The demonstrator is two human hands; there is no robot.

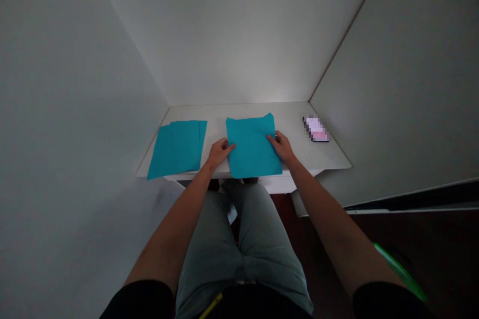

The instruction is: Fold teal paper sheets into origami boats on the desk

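A blue cloth (252, 147), roughly square with its far corners sticking up, is held between my two hands above the white table. My left hand (220, 152) grips its left edge, thumb on top and fingers curled behind. On the right edge, my right hand (281, 145) pinches the cloth the same way, its thumb lying on the upper face. Fingers of both hands are partly hidden behind the material. To the left, more blue cloths (177, 147) lie flat in a slightly fanned stack, with one corner over the table's front edge.
The white table (292, 157) stands against walls at the back and both sides. A phone (316, 128) with its screen lit and blurred lies at the right. My legs are below the front edge. Something with a green rim (400, 271) is on the floor at lower right.
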